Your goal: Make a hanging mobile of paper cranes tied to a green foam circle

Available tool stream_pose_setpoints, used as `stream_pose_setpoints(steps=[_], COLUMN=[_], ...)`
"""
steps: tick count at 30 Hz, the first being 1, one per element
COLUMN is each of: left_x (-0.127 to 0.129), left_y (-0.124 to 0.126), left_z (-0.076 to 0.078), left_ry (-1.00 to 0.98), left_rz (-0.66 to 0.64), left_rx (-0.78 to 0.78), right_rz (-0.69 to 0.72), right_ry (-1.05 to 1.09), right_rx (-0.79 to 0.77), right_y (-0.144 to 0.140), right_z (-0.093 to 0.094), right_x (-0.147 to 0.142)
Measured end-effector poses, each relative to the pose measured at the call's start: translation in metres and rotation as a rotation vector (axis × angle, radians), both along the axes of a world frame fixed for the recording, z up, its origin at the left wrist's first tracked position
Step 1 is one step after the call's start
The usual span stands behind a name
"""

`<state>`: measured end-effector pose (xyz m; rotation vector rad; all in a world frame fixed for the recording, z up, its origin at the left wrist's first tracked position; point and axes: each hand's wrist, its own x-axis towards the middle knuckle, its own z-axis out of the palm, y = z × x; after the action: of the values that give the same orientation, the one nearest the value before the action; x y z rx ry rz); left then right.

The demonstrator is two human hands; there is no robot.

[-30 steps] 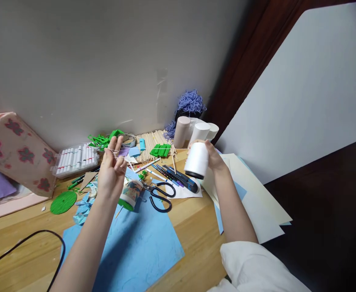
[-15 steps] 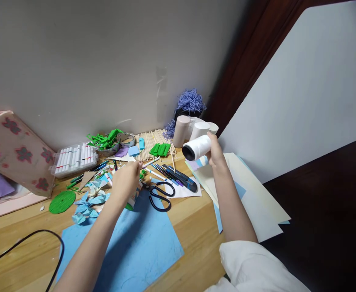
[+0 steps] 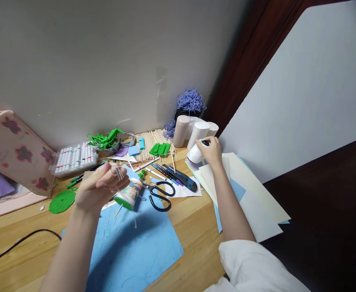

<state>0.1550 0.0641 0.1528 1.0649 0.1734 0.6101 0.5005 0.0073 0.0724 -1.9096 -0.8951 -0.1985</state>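
In the head view, our two hands are well apart above the wooden table (image 3: 197, 247). Our left hand (image 3: 102, 184) is curled into a loose fist, with white thread (image 3: 117, 172) looped round its fingers, above the blue sheet (image 3: 138, 251). Our right hand (image 3: 212, 152) is closed on the upper end of a white thread spool (image 3: 195, 155), near the table's far right corner; the spool tilts, and we cannot tell whether its lower end touches the papers below. Just behind it stand a beige spool (image 3: 181, 132) and more white spools (image 3: 199, 132), with a heap of blue yarn (image 3: 191, 100) behind them in that corner.

Next to our left hand, a decorated paper cup (image 3: 130, 192) with a green rim lies on its side on the blue sheet. Black-handled scissors (image 3: 150, 187) lie just right of the cup, and a utility knife (image 3: 184, 180) beyond them. Along the table's far edge lie thin wooden sticks (image 3: 149, 138) and, farther left, a clear case of markers (image 3: 76, 159). Pale paper sheets (image 3: 251, 202) overhang the table's right edge, beneath our right forearm.
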Motion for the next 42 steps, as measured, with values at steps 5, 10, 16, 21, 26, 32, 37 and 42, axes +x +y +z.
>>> stream_pose_setpoints(steps=[5,10,16,21,26,32,37,42], left_x=[-0.005,-0.002,0.003,0.018,0.048,0.066,0.059,0.051], left_y=[0.001,0.013,0.018,-0.002,-0.021,-0.023,-0.014,-0.007], left_z=[0.006,0.007,-0.011,-0.017,-0.013,-0.004,0.003,0.001], left_ry=[-0.220,-0.423,0.029,0.569,0.615,0.526,0.520,0.496], left_rz=[0.124,0.467,0.769,0.564,0.234,0.150,0.221,0.297], left_rx=[-0.257,-0.352,0.170,0.656,0.837,0.767,0.637,0.507], right_rz=[0.204,0.389,0.384,0.331,0.487,1.327,1.158,0.820], right_ry=[-0.103,-0.046,-0.084,-0.264,-0.229,0.369,0.388,0.346], right_rx=[-0.018,-0.031,-0.065,-0.245,-0.164,-0.358,-0.320,-0.266], right_y=[0.003,-0.001,-0.004,-0.001,-0.003,-0.018,-0.038,-0.059], right_z=[-0.004,-0.003,-0.003,-0.005,0.022,0.059,0.076,0.082], right_x=[-0.006,-0.001,0.001,-0.004,-0.045,-0.093,-0.071,-0.036])
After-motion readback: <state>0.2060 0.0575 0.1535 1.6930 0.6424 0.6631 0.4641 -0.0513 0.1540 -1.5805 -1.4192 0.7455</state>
